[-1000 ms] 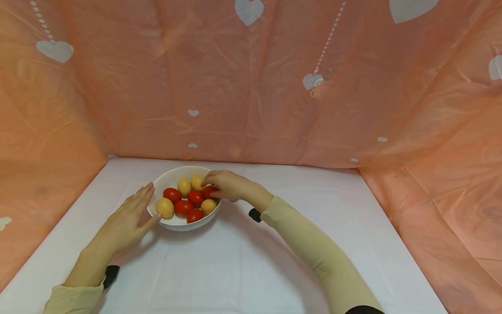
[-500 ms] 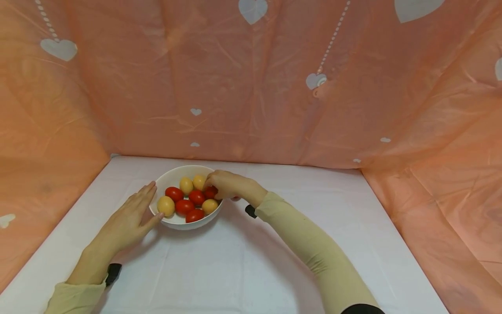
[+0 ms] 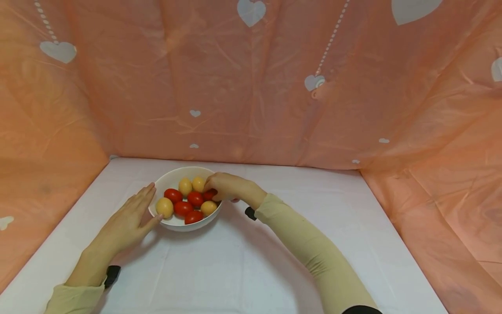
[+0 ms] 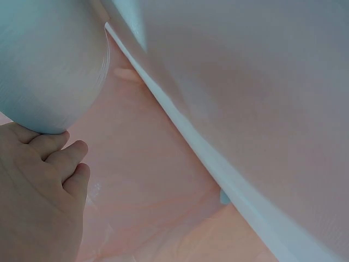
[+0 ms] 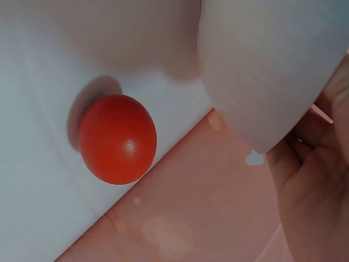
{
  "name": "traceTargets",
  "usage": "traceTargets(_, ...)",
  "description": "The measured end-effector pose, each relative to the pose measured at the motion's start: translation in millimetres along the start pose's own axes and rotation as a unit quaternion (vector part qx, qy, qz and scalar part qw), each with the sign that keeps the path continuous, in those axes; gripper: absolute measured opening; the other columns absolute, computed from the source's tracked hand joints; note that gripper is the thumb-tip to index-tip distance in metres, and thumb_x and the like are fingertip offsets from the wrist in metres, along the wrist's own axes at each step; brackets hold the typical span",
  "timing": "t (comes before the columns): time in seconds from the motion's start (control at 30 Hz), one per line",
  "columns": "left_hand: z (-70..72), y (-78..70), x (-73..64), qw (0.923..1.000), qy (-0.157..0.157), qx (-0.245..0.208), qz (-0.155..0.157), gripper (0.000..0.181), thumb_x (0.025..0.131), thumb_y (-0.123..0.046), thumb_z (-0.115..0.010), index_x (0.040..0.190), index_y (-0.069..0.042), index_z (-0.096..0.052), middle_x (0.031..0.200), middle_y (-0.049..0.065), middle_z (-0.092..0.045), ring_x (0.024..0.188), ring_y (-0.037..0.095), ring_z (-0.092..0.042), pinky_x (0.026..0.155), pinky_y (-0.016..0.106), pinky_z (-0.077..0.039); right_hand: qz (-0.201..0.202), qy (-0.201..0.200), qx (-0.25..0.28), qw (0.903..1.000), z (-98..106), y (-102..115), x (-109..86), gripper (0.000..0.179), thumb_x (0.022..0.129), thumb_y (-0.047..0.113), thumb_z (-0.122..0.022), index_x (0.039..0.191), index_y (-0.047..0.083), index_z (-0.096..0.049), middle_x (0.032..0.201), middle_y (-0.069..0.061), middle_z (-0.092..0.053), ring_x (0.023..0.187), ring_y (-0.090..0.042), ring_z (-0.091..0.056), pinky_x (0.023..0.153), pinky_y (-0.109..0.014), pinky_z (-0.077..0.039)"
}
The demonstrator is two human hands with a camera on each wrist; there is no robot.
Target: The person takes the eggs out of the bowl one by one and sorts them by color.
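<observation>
You face a pink cloth backdrop [image 3: 255, 91], which encloses the white table [image 3: 204, 270]. Toward 11 o'clock on it, with the head view as the dial, sits the upright white bowl [image 3: 184, 227], probably placed so both hands reach it from either side. Your left hand [image 3: 127, 222] lies along its wall at 8 to 9 o'clock, fingers extended and grasping nothing; the likely purpose is to brace the bowl against sliding. Your right hand [image 3: 229, 185] bends over the rim at 2 to 3 o'clock, its fingers and thumb curled round a red egg-shaped piece [image 3: 209, 195] inside; the grip's firmness is hard to judge. The bowl's slope keeps the four visible yellow pieces [image 3: 164, 207] and the other red pieces [image 3: 183, 209] gathered together. Outside, a lone red piece [image 5: 119, 139] rests on the table near the bowl's 3 o'clock, below your right hand.
</observation>
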State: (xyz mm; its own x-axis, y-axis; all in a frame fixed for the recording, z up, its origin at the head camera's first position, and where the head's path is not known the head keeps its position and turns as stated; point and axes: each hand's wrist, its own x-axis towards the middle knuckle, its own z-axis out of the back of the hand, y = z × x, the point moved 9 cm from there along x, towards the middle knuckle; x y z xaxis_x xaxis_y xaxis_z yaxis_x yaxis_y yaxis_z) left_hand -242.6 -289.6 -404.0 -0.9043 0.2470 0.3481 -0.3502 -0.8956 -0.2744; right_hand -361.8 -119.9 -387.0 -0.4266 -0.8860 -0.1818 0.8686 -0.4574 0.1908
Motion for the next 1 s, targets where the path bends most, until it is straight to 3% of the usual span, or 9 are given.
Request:
traceTargets(0.27,-0.7,-1.2,1.0,0.9999,-0.007,0.002,-0.010,0.085,0.098,-0.038,-0.070,0.158,0.009,-0.032,0.164,0.028,-0.032,0.149,0.047,-0.033,0.131,0.041,-0.010,0.013,-0.015,0.004,0.9998,1.1,-0.9,-5.0,0.034,0.097,0.006,-0.072,0.130,0.011,-0.074,0.130,-0.006,-0.069,0.120,-0.020,-0.061,0.105,-0.022,-0.047)
traceTargets(0.43,-0.4,-0.7,0.9,0.9999,-0.009,0.003,-0.012,0.085,0.097,-0.037,-0.071,0.157,0.010,-0.033,0.164,0.028,-0.033,0.149,0.047,-0.033,0.131,0.040,-0.009,0.035,-0.048,0.015,0.9981,6.6,-0.1,-8.9,0.036,0.096,0.009,-0.073,0.132,0.006,-0.072,0.133,-0.009,-0.069,0.125,-0.023,-0.062,0.112,-0.025,-0.045)
traceTargets(0.63,5.1,-2.4,5.3,0.9999,-0.003,0.012,-0.009,0.084,0.097,-0.041,-0.070,0.156,0.010,-0.037,0.162,0.028,-0.036,0.149,0.048,-0.032,0.130,0.046,-0.013,0.045,-0.099,0.038,0.9934,15.7,-0.9,-19.3,0.036,0.096,0.014,-0.074,0.131,0.006,-0.071,0.133,-0.009,-0.067,0.126,-0.022,-0.062,0.112,-0.025,-0.045)
traceTargets(0.83,6.8,-3.9,10.1,0.9997,0.006,0.013,-0.018,0.086,0.096,-0.041,-0.071,0.155,0.011,-0.037,0.162,0.029,-0.035,0.150,0.049,-0.031,0.131,0.045,-0.011,0.049,-0.162,0.087,0.9818,24.8,-3.7,-36.3,0.035,0.097,0.013,-0.073,0.132,0.003,-0.070,0.136,-0.010,-0.066,0.125,-0.022,-0.061,0.109,-0.022,-0.046)
traceTargets(1.0,4.3,-2.3,11.8,0.9997,0.015,0.002,-0.017,0.087,0.096,-0.042,-0.071,0.155,0.012,-0.036,0.166,0.027,-0.030,0.151,0.049,-0.030,0.131,0.043,-0.007,0.042,-0.236,0.142,0.9605,27.4,-12.6,-56.8,0.038,0.096,0.008,-0.073,0.134,0.003,-0.069,0.139,-0.010,-0.065,0.122,-0.021,-0.063,0.099,-0.017,-0.049)
